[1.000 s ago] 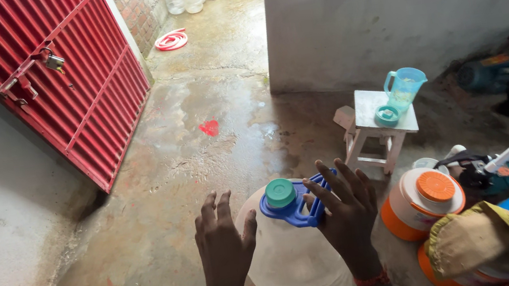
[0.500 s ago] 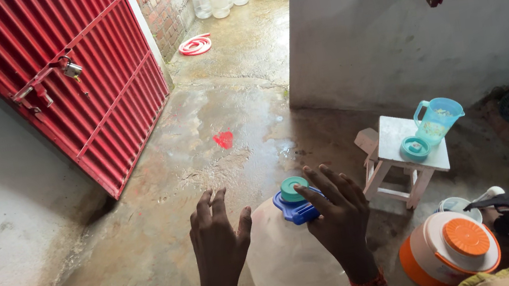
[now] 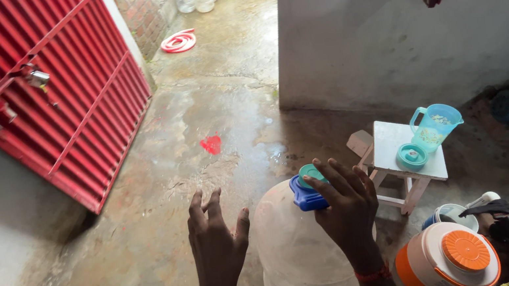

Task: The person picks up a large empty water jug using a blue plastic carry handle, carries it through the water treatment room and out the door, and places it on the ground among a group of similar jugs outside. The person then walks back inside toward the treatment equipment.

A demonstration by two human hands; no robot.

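Clear plastic, a big water jug (image 3: 300, 256), fills the lower middle of the head view, standing upright on the wet concrete floor (image 3: 151, 257) between our two hands. We have only this one view, so we go through it from the centre outward.

Our right hand (image 3: 346, 206) sits at the jug's neck, fingers curled over the blue collar (image 3: 305, 197) with its teal cap (image 3: 309, 174); the grip looks partial, fingertips on the cap, palm off it. A second ago this hand lay spread flatter over the same collar, so the fingers have closed in on the cap. Whether the cap has turned we cannot tell.

Our left hand (image 3: 215, 238) hangs open just left of the jug, fingers spread and pointing up, holding nothing. It has come off the jug's shoulder, where it rested a second ago, and now stands a little apart from the wall.

The view has also tipped up and rightward: the red metal gate (image 3: 42, 93) takes more of the upper left. At right of the frame, a small white stool (image 3: 420, 166) bears a teal pitcher (image 3: 436, 125) and a teal lid (image 3: 412, 156). In the lower right, an orange-and-white cooler (image 3: 446, 259).

We read it as work on the cap, with the jug left unsteadied.
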